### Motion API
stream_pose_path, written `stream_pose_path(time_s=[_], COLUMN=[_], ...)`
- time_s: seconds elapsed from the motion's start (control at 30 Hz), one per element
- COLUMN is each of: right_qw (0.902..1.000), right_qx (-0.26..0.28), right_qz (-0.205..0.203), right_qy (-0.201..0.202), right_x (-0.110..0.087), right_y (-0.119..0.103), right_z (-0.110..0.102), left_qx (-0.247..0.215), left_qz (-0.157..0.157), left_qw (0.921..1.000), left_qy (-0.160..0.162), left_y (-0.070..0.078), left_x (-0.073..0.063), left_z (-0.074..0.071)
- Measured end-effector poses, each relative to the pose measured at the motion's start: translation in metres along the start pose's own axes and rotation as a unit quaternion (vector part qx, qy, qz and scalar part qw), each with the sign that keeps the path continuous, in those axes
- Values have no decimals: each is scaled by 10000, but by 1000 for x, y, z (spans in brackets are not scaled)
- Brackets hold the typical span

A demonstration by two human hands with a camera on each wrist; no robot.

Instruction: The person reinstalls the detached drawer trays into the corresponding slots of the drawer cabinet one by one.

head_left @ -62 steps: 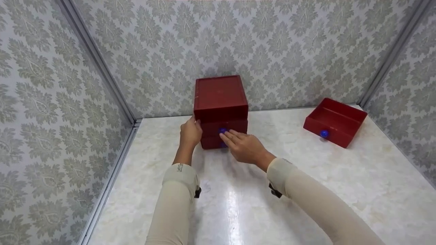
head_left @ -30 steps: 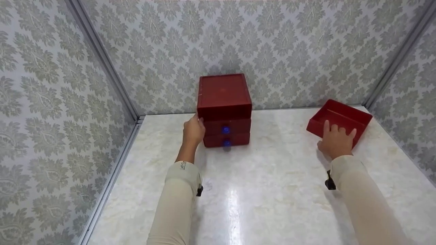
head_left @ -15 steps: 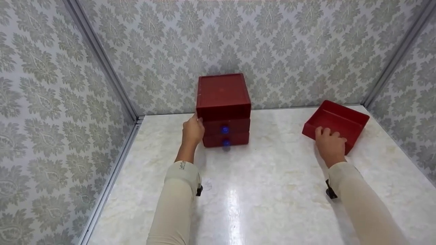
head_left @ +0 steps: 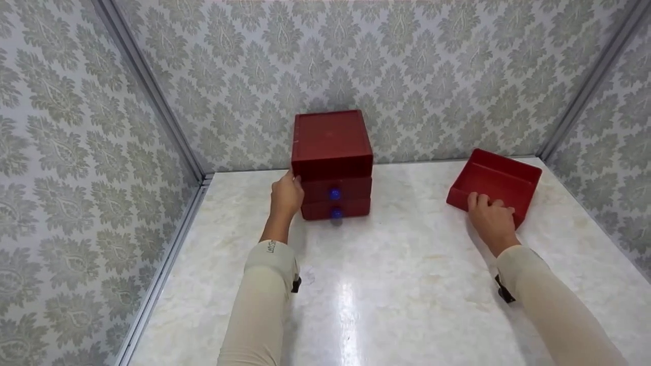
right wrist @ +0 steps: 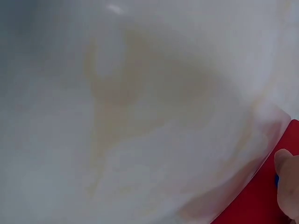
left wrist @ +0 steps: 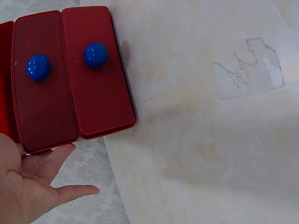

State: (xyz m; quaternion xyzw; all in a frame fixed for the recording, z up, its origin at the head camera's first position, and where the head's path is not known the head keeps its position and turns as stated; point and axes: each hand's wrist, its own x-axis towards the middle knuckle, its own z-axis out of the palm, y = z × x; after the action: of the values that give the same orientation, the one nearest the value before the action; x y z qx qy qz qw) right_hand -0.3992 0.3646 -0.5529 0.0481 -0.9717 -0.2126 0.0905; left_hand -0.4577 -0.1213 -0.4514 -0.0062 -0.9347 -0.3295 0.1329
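Observation:
A dark red drawer cabinet point(head_left: 331, 134) stands against the back wall, its top slot hollow. Two drawers with blue knobs point(left wrist: 96, 55) fill the slots below. My left hand point(head_left: 287, 195) rests against the cabinet's left side. In the left wrist view its fingers lie fairly straight along that side, with the thumb sticking out apart. To the right, a loose red drawer point(head_left: 503, 173) sits angled on the table, its inside showing. My right hand point(head_left: 492, 221) grips its front wall, fingers over the rim. The right wrist view catches the thumb point(right wrist: 288, 179) by a sliver of blue knob.
The pale marbled table point(head_left: 407, 284) runs back to a patterned wall point(head_left: 407, 76). Patterned side panels with grey metal corner posts point(head_left: 152, 96) enclose it on both sides. A peeled patch point(left wrist: 252, 70) marks the table surface in the left wrist view.
My right hand has left the cabinet's upper knob, reached right and taken hold of the loose drawer's front wall. The drawer has shifted slightly left. My left hand stays at the cabinet.

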Motion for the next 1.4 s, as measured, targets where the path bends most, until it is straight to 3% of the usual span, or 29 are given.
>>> stream_pose_path(time_s=[0.43,0.7,1.1,1.4], right_qw=[9988,9969,9859,9802], right_qx=[-275,-385,-200,-259], right_qz=[-321,-487,-948,-1317], right_qy=[263,490,1362,1457], right_x=[-8,-16,-44,-73], right_y=[-3,-12,-57,-92], right_z=[-7,-17,-65,-92], left_qx=[13,31,-27,-28], left_qz=[-94,-28,-104,-110], left_qw=[9998,9999,9998,9998], left_qy=[-190,-150,-196,-190], left_y=[0,-1,1,0], left_x=[1,2,1,2], left_z=[-2,-2,-3,-1])
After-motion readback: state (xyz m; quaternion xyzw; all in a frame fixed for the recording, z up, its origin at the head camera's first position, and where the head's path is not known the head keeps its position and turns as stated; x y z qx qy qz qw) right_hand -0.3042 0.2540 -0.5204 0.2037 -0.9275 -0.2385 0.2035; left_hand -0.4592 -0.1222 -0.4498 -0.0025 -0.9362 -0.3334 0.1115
